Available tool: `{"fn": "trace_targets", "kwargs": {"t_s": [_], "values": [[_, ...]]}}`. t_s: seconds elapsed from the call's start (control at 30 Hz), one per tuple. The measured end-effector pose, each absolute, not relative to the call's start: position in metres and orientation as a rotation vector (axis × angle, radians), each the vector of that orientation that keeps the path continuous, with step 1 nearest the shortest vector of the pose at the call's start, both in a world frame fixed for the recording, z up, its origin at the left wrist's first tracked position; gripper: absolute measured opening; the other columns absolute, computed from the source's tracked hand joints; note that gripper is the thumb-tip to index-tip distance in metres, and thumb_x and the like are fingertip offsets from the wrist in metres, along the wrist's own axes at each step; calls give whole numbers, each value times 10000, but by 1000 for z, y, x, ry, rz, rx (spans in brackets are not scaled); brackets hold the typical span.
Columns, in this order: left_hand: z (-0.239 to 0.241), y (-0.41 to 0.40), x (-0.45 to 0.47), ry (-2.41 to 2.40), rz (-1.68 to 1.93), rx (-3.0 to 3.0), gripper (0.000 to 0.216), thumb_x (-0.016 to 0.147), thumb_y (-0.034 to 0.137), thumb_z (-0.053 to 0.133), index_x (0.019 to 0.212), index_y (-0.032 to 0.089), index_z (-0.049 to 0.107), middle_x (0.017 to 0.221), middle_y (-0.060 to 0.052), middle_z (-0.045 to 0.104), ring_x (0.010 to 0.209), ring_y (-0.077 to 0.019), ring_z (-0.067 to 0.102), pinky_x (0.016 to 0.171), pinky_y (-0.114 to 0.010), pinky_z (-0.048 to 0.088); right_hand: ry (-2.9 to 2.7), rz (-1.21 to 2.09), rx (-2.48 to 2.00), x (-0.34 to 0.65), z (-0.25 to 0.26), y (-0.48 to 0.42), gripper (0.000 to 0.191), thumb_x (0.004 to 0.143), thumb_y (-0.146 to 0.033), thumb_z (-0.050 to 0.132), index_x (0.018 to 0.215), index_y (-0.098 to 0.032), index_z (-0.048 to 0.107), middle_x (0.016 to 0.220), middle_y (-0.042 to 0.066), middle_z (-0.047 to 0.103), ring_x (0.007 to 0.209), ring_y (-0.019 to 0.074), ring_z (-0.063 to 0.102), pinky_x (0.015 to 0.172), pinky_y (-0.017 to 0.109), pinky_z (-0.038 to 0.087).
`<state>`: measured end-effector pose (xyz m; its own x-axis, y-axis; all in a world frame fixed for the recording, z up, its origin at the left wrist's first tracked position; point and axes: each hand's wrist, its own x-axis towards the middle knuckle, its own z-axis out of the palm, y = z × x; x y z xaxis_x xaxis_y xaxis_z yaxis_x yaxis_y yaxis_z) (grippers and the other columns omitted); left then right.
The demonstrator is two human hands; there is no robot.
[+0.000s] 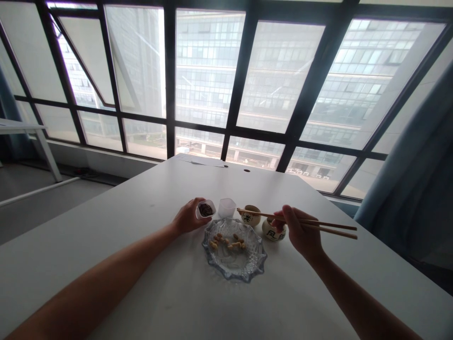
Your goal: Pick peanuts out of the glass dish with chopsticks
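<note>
My left hand [191, 216] is wrapped round a small white plastic cup [213, 207], tilted towards me, with dark seeds [205, 210] inside. In my right hand [302, 231] is a pair of wooden chopsticks [334, 225]; their tips point left, above the small pots. A clear glass dish [233, 271] with a scalloped rim lies between my arms and holds several peanuts [236, 245]. Behind it stands a second white plastic cup [227, 208]. Two cream pots with dark characters, one [250, 218] beside that cup and another [274, 233] partly behind my right fingers, stand to the right.
All of this rests on a large white table [159, 293]. Papers [203, 161] lie at its far end, close to a dark round hole [247, 170]. Tall windows rise beyond, a blue curtain [406, 156] hangs at right, and another white table [21, 125] stands at left.
</note>
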<state>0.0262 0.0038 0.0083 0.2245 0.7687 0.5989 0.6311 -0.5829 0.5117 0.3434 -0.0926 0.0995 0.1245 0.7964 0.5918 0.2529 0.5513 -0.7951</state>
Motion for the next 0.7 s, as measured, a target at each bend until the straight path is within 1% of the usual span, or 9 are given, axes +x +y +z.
{"fn": "trace_targets", "kwargs": {"t_s": [0.13, 0.27, 0.3, 0.33, 0.4, 0.47, 0.53, 0.6, 0.7], "values": [[12, 9, 22, 1437, 1183, 2297, 668, 767, 590, 672, 1285, 204, 504, 1172, -147, 680, 1041, -340, 664, 928, -506, 510, -1269, 615, -937, 355, 108, -82, 456, 766, -624, 723, 674, -177, 713, 488, 48, 661, 385, 163, 585, 388, 289, 478], [39, 13, 33, 1475, 1265, 2391, 774, 784, 677, 618, 1348, 169, 470, 1364, -208, 558, 1223, -394, 551, 1013, -568, 426, -1168, 623, -906, 388, 122, -69, 457, 749, -609, 743, 657, -163, 709, 484, 59, 668, 383, 154, 585, 374, 269, 462], [49, 13, 43, 1465, 1286, 2451, 765, 802, 677, 601, 1360, 171, 467, 1400, -204, 531, 1276, -396, 502, 1042, -573, 391, -1145, 611, -904, 398, 125, -66, 445, 748, -594, 751, 651, -162, 708, 480, 58, 667, 386, 152, 590, 373, 262, 457], [58, 13, 57, 1420, 1272, 2522, 749, 813, 676, 591, 1358, 175, 477, 1397, -191, 539, 1293, -388, 484, 1060, -568, 367, -1131, 613, -907, 409, 128, -63, 437, 742, -583, 759, 643, -161, 707, 476, 58, 665, 387, 147, 591, 373, 254, 452], [72, 12, 93, 1261, 1134, 2667, 683, 846, 671, 552, 1320, 180, 532, 1341, -166, 591, 1259, -358, 511, 1083, -554, 334, -1068, 591, -909, 429, 130, -58, 436, 723, -583, 771, 620, -166, 698, 449, 48, 647, 372, 139, 583, 349, 237, 422], [79, 12, 136, 1092, 939, 2785, 681, 843, 670, 550, 1319, 184, 555, 1342, -161, 594, 1269, -353, 499, 1120, -565, 270, -1037, 577, -919, 445, 129, -55, 452, 706, -597, 775, 602, -164, 695, 432, 47, 637, 363, 135, 578, 333, 227, 405], [80, 14, 178, 988, 697, 2863, 765, 798, 675, 602, 1372, 177, 521, 1424, -183, 529, 1346, -377, 417, 1155, -601, 166, -1065, 579, -933, 457, 127, -53, 469, 696, -608, 778, 599, -155, 700, 432, 56, 638, 362, 138, 579, 330, 229, 408], [77, 16, 212, 975, 428, 2893, 895, 726, 707, 650, 1413, 159, 478, 1518, -214, 411, 1412, -407, 316, 1164, -632, 77, -1138, 597, -964, 466, 124, -52, 483, 693, -619, 778, 607, -149, 708, 433, 62, 637, 363, 145, 580, 333, 237, 423], [76, 18, 240, 1007, 174, 2868, 930, 691, 786, 600, 1403, 199, 483, 1559, -187, 357, 1452, -401, 231, 1166, -634, 27, -1212, 623, -1019, 478, 119, -51, 489, 692, -631, 778, 613, -153, 712, 431, 66, 633, 362, 151, 579, 332, 245, 437]]}}
